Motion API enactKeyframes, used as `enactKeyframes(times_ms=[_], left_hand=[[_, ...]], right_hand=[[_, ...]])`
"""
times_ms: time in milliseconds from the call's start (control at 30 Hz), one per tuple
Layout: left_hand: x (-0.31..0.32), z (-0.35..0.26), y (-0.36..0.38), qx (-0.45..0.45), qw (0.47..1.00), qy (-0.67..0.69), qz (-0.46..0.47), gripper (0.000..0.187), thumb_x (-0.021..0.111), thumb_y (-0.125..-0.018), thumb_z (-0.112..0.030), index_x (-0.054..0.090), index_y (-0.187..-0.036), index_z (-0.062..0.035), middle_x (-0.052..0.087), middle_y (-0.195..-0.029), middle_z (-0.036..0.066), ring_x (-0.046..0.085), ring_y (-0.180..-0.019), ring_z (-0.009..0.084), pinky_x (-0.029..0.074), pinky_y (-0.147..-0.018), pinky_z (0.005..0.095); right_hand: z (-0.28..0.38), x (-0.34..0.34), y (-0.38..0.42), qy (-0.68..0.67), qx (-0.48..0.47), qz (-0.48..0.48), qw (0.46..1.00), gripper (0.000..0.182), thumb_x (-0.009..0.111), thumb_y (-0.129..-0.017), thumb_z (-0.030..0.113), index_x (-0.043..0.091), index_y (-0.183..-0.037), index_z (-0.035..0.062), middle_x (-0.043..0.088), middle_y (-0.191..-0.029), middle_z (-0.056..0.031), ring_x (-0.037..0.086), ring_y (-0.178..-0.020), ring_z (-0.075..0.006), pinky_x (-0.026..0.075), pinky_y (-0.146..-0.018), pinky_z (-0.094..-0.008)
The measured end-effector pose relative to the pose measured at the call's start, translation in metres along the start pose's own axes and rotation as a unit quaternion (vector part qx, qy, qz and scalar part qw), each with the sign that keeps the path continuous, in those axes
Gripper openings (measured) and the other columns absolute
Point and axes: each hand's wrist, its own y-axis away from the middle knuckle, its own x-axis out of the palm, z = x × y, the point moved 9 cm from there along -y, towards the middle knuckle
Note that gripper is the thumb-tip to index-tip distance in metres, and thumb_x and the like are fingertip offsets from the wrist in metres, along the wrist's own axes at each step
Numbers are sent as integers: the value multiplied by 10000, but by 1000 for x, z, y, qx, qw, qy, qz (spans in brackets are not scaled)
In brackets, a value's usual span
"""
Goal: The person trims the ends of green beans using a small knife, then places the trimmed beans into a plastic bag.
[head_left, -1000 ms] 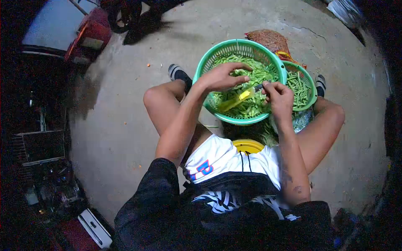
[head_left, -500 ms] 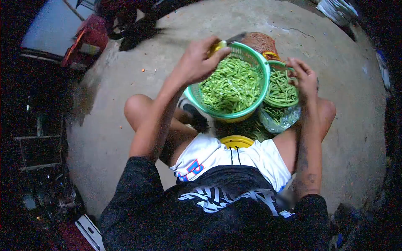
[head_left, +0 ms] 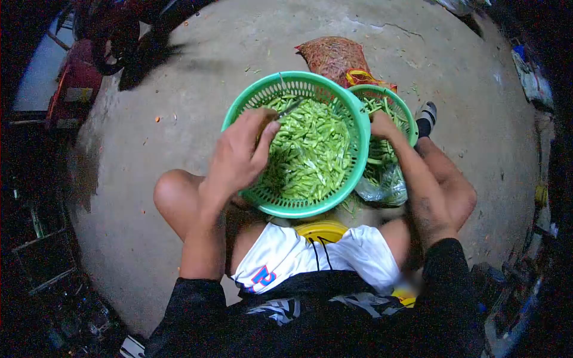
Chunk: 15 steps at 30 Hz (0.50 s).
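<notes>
A knife (head_left: 290, 108) is held in my left hand (head_left: 242, 149), its dark blade pointing up and right over the large green basket (head_left: 363, 149). Cut green bean pieces (head_left: 310, 149) fill much of that basket. My right hand (head_left: 383, 126) reaches into the smaller green basket (head_left: 410, 119), among long whole green beans (head_left: 382, 106). The fingers of this hand are mostly hidden, and I cannot see whether they grip a bean.
Behind the baskets lies a red mesh sack (head_left: 334, 56). A clear plastic bag (head_left: 385, 188) with green beans sits below the small basket. A yellow round object (head_left: 322, 230) is between my legs. Dark clutter lines the left side of the concrete floor (head_left: 149, 119).
My right hand has gone from raised above the small basket down into it. My left hand, still holding the knife, has moved from the large basket's far rim to its left side.
</notes>
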Motion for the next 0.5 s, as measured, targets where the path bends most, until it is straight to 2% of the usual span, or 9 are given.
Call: enactKeyframes(times_ms=[100, 133, 200, 233, 300, 333, 400, 433, 500], left_hand=[[7, -9, -7, -21, 999, 23, 39, 250, 594, -1001, -150, 642, -1191, 6, 698, -1074, 209, 695, -990, 353, 527, -874, 392], [6, -15, -8, 19, 999, 39, 2, 209, 612, -979, -124, 637, -1131, 17, 667, -990, 211, 666, -891, 378, 525, -796, 418], [8, -16, -14, 13, 999, 44, 13, 210, 618, -974, -115, 638, -1133, 21, 668, -989, 213, 669, -884, 374, 527, -789, 413], [7, -18, -16, 8, 998, 54, 14, 212, 623, -968, -105, 640, -1135, 25, 670, -987, 215, 673, -876, 371, 529, -783, 408], [9, -17, -19, -12, 997, 79, 20, 218, 637, -957, -98, 641, -1135, 29, 671, -981, 222, 675, -862, 370, 531, -767, 404], [9, -19, -21, 7, 997, 72, 20, 217, 642, -950, -91, 637, -1130, 31, 667, -974, 222, 674, -858, 372, 531, -766, 405], [8, -21, -20, 23, 997, 65, 21, 216, 647, -943, -83, 634, -1124, 34, 663, -966, 222, 674, -854, 373, 531, -766, 406], [8, -16, -19, -20, 996, 77, 27, 241, 651, -937, -95, 633, -1145, 25, 670, -990, 204, 678, -887, 344, 526, -803, 386], [11, -8, -15, -61, 994, 92, 28, 265, 656, -932, -107, 633, -1166, 15, 677, -1014, 187, 682, -919, 315, 521, -840, 366]], right_hand=[[-10, 69, -10, -143, -40, 38, 988, 337, 770, -771, 350, 776, -952, 65, 753, -995, -196, 728, -929, -380, 563, -849, -465], [-10, 95, -20, -151, -38, 42, 987, 337, 770, -771, 350, 776, -952, 65, 753, -995, -196, 728, -929, -380, 563, -849, -465], [-10, 129, -35, 58, -5, 41, 997, 429, 748, -794, 385, 727, -1096, 81, 746, -1048, -183, 725, -933, -385, 560, -820, -490], [-9, 140, -33, 53, 0, 47, 997, 429, 748, -794, 385, 727, -1096, 81, 746, -1048, -183, 725, -933, -385, 560, -820, -490], [-29, 135, -26, -123, 132, -57, 982, 484, 702, -841, 431, 657, -1187, 95, 739, -1059, -182, 725, -929, -379, 554, -798, -502], [-29, 142, -23, -241, 143, -51, 958, 475, 646, -884, 444, 626, -1180, 72, 730, -1042, -209, 721, -940, -389, 543, -837, -504], [-27, 137, -22, -307, 116, -44, 943, 479, 628, -896, 441, 620, -1181, 56, 723, -1058, -226, 716, -955, -397, 534, -859, -512], [-24, 135, -20, -370, 87, -38, 924, 483, 609, -908, 438, 615, -1181, 40, 716, -1074, -243, 712, -969, -405, 526, -882, -520], [-38, 135, -28, -289, 68, -20, 955, 503, 593, -915, 443, 606, -1187, 20, 707, -1089, -262, 706, -978, -419, 521, -891, -529]])
